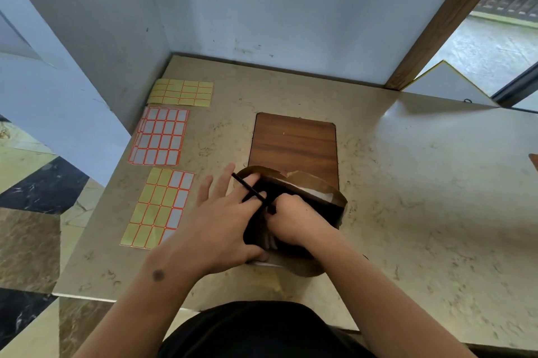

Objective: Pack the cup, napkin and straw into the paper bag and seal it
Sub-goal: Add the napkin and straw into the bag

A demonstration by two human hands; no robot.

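Note:
A brown paper bag stands open on the table just in front of me. My left hand grips the bag's left rim, thumb at the near edge and fingers over the opening. My right hand reaches down into the bag mouth, shut on a thin black straw that slants up to the left across my left fingers. Something white, perhaps the napkin, shows against the bag's far inner wall. A pale ribbed shape low inside the bag may be the cup; most of it is hidden.
A wooden board lies on the beige stone table right behind the bag. Three sticker sheets lie along the left edge: yellow, white with orange lines, mixed. Walls close the back and left.

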